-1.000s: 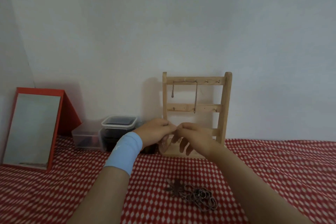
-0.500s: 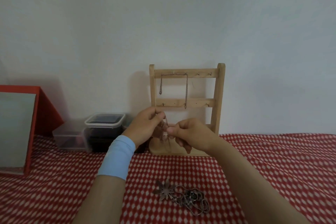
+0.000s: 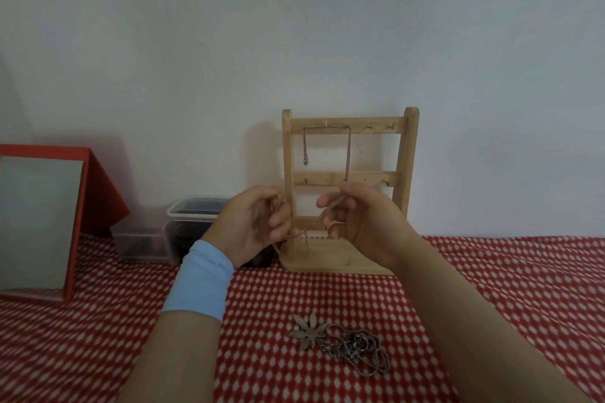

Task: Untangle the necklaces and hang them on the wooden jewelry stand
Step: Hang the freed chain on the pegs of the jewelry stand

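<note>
I see both hands raised in front of the light wooden ladder-shaped jewelry stand (image 3: 405, 173), which stands at twelve o'clock against the pale wall, on the table (image 3: 523, 288) covered in red-and-white checked cloth. The left hand (image 3: 253, 227), with a pale blue band at the wrist, pinches one end of a thin silver chain necklace (image 3: 305, 233). The right hand (image 3: 363, 222) pinches the other end, and the chain sags between them just in front of the stand's lowest rail. Another silver chain (image 3: 349, 154) already hangs from hooks on the top rail. At six o'clock, near me, a knotted heap of dark metal necklaces with a leaf-shaped pendant (image 3: 353, 345) lies on the cloth. My worry is that the slack loop could snag a lower hook or the hung chain as it goes up, tangling the two or pulling the hung one off. A hard tug might also tip the stand. The fine chain could slip from either pinch and fall onto the stand's base.
</note>
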A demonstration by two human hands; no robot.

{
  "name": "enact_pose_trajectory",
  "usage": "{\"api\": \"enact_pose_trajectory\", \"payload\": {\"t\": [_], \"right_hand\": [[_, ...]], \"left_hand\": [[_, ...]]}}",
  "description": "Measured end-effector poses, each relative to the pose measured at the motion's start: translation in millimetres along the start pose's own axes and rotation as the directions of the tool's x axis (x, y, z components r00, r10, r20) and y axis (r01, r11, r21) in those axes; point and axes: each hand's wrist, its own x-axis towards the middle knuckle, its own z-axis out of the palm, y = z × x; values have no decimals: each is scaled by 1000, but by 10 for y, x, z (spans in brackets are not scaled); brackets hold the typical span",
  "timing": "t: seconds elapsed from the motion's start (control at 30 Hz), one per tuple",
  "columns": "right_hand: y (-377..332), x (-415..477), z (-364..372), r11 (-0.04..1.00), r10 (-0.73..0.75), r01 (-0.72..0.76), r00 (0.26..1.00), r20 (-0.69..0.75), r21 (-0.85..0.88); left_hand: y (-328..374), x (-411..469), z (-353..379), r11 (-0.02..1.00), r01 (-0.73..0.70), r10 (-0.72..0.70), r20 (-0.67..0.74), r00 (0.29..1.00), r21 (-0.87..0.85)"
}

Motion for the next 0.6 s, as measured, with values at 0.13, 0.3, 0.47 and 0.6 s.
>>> {"api": "enact_pose_trajectory", "payload": {"t": [0.13, 0.3, 0.47, 0.6], "right_hand": [[32, 0, 59, 996, 72, -71, 997, 35, -54], [59, 19, 73, 993, 61, -61, 998, -6, -102], [94, 40, 96, 982, 75, -77, 997, -19, -173], [105, 27, 131, 983, 93, -91, 996, 0, -160]], "left_hand": [[-47, 83, 74, 958, 88, -56, -121, 991, 275], [-107, 112, 36, 850, 228, -142, -209, 967, 475], [14, 24, -87, 576, 427, -272, -329, 904, 698], [38, 69, -110, 546, 292, -191, -223, 956, 785]]}}
